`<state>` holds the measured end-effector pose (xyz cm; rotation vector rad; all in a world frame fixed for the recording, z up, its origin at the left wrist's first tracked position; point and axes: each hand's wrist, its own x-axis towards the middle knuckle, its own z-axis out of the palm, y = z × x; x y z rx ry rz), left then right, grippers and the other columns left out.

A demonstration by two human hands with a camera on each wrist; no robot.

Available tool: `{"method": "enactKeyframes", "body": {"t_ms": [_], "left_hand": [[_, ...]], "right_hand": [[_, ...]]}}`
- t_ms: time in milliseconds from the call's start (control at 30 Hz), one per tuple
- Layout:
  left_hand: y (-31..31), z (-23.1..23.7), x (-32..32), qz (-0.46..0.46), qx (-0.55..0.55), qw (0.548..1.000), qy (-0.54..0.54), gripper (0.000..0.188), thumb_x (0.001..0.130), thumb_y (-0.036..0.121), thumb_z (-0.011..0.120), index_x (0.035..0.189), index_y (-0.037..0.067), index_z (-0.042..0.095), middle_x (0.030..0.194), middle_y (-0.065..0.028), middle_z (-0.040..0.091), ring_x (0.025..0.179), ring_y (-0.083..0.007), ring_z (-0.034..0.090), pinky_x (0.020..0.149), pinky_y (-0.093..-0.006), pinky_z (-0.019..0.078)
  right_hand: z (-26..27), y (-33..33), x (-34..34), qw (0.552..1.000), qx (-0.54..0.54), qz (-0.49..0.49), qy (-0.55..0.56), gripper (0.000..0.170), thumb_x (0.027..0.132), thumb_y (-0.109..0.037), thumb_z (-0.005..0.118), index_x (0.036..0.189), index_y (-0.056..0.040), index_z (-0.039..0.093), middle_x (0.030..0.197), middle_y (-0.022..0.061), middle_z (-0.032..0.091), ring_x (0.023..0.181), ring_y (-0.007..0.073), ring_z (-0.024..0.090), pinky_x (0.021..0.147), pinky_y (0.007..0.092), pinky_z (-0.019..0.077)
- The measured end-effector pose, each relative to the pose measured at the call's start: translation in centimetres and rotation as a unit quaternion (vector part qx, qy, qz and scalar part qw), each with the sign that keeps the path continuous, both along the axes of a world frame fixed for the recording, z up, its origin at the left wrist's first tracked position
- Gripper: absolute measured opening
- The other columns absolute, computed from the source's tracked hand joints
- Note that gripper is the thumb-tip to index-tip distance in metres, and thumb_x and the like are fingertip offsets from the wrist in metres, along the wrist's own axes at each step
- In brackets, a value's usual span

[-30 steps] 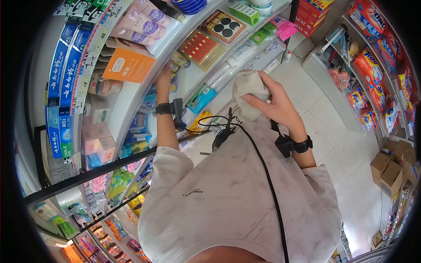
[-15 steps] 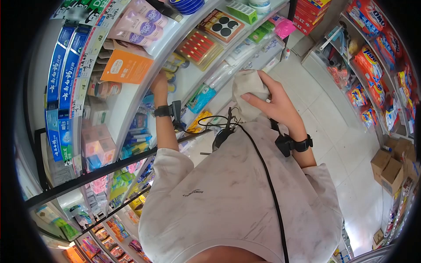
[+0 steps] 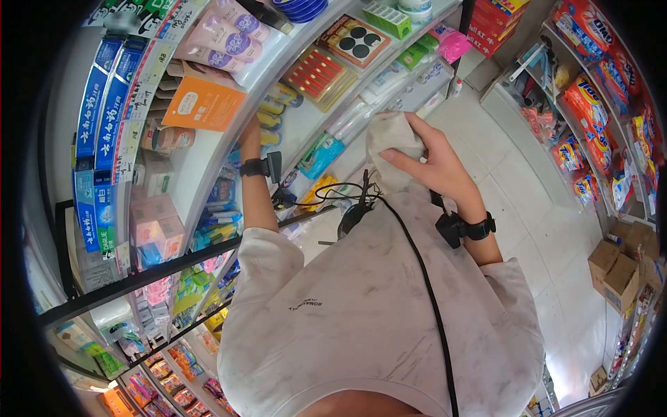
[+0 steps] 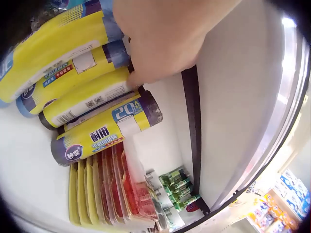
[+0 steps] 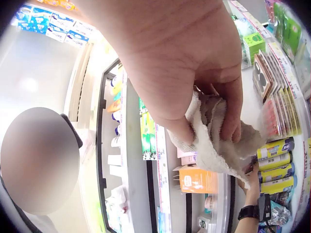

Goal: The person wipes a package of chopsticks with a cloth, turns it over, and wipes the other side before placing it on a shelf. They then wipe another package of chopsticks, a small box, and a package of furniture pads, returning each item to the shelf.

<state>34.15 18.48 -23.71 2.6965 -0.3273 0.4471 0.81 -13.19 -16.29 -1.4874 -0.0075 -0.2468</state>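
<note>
The left hand (image 3: 251, 137) reaches under a shelf edge. In the left wrist view, the left hand (image 4: 167, 41) lies against the ends of yellow rolls (image 4: 92, 97) stacked in a row; its fingertips are mostly hidden, so a grip cannot be told. The right hand (image 3: 445, 163) grips a crumpled off-white cloth (image 3: 391, 139) in front of the chest, away from the shelf. The right wrist view shows the right hand's thumb and fingers pinching the cloth (image 5: 214, 131), which hangs in folds. Beyond it the left hand (image 5: 251, 177) is beside the rolls (image 5: 277, 172).
Red-and-yellow blister packs (image 3: 318, 78) stand beside the rolls. An orange box (image 3: 203, 103) and toothpaste boxes (image 3: 97, 111) sit on the upper shelf. A black cable (image 3: 424, 278) runs down the shirt. Cartons (image 3: 615, 271) stand on the floor at right.
The left hand has drawn back from over the rolls toward the lower left, and more of the yellow rolls shows. The right hand and cloth have hardly moved.
</note>
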Motion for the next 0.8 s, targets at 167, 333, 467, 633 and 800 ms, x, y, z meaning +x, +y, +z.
{"method": "enactKeyframes", "body": {"t_ms": [167,333,467,633,800], "left_hand": [[-0.7,1.9,-2.4,-0.039,-0.065,0.997,0.02,0.044,0.102,0.039,0.052,0.109,-0.002,0.066,0.094,-0.0208,0.067,0.086,-0.036,0.064,0.078,-0.0474,0.0497],[-2.0,4.5,-4.2,-0.016,-0.055,0.995,0.082,0.042,0.101,0.038,0.055,0.111,-0.001,0.066,0.098,-0.0195,0.067,0.09,-0.0339,0.064,0.081,-0.0461,0.0495],[1.2,1.9,-1.9,-0.024,-0.041,0.998,0.042,0.042,0.101,0.039,0.056,0.111,0.0,0.067,0.099,-0.0199,0.068,0.091,-0.0341,0.065,0.082,-0.0454,0.0496],[0.8,1.5,-1.6,-0.024,-0.082,0.996,0.023,0.042,0.1,0.039,0.057,0.112,0.0,0.067,0.1,-0.0201,0.069,0.092,-0.0348,0.065,0.082,-0.0453,0.0498],[-0.1,2.4,-2.1,-0.03,-0.054,0.997,0.05,0.042,0.1,0.039,0.057,0.112,0.0,0.067,0.098,-0.0196,0.068,0.09,-0.0347,0.064,0.081,-0.0455,0.0499]], "right_hand": [[-0.1,-0.1,0.1,1.0,-0.007,-0.009,-0.011,0.051,0.09,-0.015,0.079,0.133,0.0021,0.057,0.115,0.0123,0.071,0.104,0.016,0.066,0.092,0.0324,0.0532],[-0.1,-0.4,-0.1,1.0,0.004,-0.017,-0.005,0.046,0.092,-0.012,0.076,0.133,0.0009,0.058,0.112,0.0069,0.069,0.104,0.0121,0.062,0.093,0.0303,0.0507],[-0.4,-0.4,0.4,1.0,-0.004,-0.014,-0.007,0.051,0.09,-0.016,0.079,0.132,0.0027,0.057,0.115,0.0125,0.071,0.105,0.0166,0.066,0.093,0.0324,0.0533],[-0.4,-0.3,0.6,1.0,-0.007,-0.006,-0.003,0.051,0.09,-0.016,0.079,0.132,0.0029,0.057,0.115,0.0126,0.071,0.104,0.0161,0.066,0.092,0.0317,0.0533],[-0.3,-0.7,0.4,1.0,0.005,-0.022,-0.003,0.05,0.09,-0.015,0.079,0.131,0.0031,0.057,0.114,0.0123,0.071,0.103,0.0155,0.066,0.092,0.0313,0.0531]]}}
